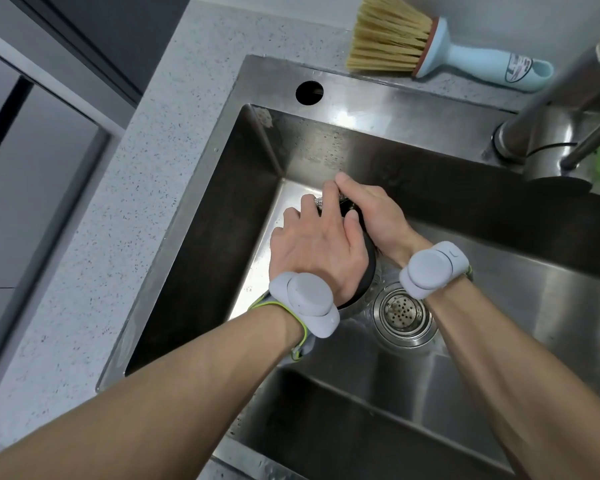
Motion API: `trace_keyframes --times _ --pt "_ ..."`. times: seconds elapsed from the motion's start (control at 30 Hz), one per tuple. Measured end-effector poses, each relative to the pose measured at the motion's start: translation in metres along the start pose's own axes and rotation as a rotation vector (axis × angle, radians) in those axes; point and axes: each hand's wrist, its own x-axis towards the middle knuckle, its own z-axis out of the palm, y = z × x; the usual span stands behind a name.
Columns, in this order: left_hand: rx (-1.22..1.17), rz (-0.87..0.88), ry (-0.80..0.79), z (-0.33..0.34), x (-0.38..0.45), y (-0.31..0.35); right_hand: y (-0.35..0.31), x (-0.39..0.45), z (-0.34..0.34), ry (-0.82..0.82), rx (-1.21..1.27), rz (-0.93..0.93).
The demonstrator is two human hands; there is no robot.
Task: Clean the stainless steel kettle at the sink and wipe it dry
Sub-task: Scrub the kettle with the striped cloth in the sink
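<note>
Two hands, both mine, both low in the sink (430, 393), both on one item. Item: kettle (369, 268), mostly hidden under my palms; only a dark curved edge shows below my left hand (317, 247) and a dark patch between the two hands. Position: left part of the basin floor, just left of and above the drain (403, 311), near the back-left corner. Long axis, as far as I can judge: lying over on its side, running from my left wrist up toward the back wall; I cannot confirm which end is the spout. Left hand: laid over the kettle body from above, fingers spread and curved around it, steadying. Right hand (374, 209): comes in from the right at the far end, fingers curled, pinching a small wad of scourer (321, 201), silver-grey, against the kettle top. Both hands already in contact, so neither needs to reach; the right does the working, the left the holding. Judgement: scrubbing stage, drying not yet begun, no cloth seen. Next stroke likely runs along the body toward me, so the left hand must keep the round body from rolling toward the drain. Also present: brush (440, 46) on the surface behind the sink, well apart; tap (534, 126) at back right, no water visibly running.
</note>
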Motion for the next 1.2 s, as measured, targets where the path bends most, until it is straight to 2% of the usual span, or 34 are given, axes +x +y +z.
trace_keyframes --times 0.1,0.2,0.27,0.37,0.4,0.63,0.7,0.83,0.9,1.03,1.1,1.13,1.2 --pt "-0.001 0.004 0.003 -0.001 0.0 -0.001 -0.005 0.005 0.004 0.191 -0.115 -0.038" --pt "-0.018 0.016 0.015 -0.001 -0.002 0.0 -0.013 0.012 0.007 0.28 -0.112 -0.05" --pt "-0.017 0.019 0.01 0.0 -0.001 0.0 -0.012 0.01 0.006 0.247 -0.085 -0.042" --pt "0.014 0.009 0.011 0.0 0.0 -0.001 -0.004 -0.001 0.001 0.032 -0.036 -0.015" --pt "0.018 0.008 0.01 0.0 0.0 -0.001 -0.002 -0.003 0.001 0.004 -0.045 -0.008" --pt "-0.027 0.014 0.0 -0.004 -0.002 0.0 -0.012 0.01 0.007 0.332 -0.126 -0.064" --pt "-0.03 0.016 -0.003 -0.003 -0.001 0.0 -0.01 0.01 0.005 0.303 -0.103 -0.066" --pt "-0.003 -0.003 0.009 0.0 0.0 0.0 -0.003 0.0 0.001 0.021 -0.046 0.004" --pt "0.008 -0.002 0.011 0.001 0.0 0.0 -0.001 -0.001 0.001 0.063 -0.097 -0.015" --pt "0.001 0.009 0.013 -0.001 0.0 -0.001 -0.01 0.009 0.005 0.294 -0.109 -0.058" --pt "-0.004 0.009 0.016 -0.001 0.0 0.0 -0.011 0.013 0.006 0.35 -0.109 -0.037" --pt "-0.004 0.007 0.015 0.0 0.0 0.0 -0.01 0.013 0.005 0.326 -0.101 -0.025" --pt "0.008 0.003 0.007 0.001 0.0 -0.001 -0.005 0.008 0.003 0.151 -0.045 -0.003"
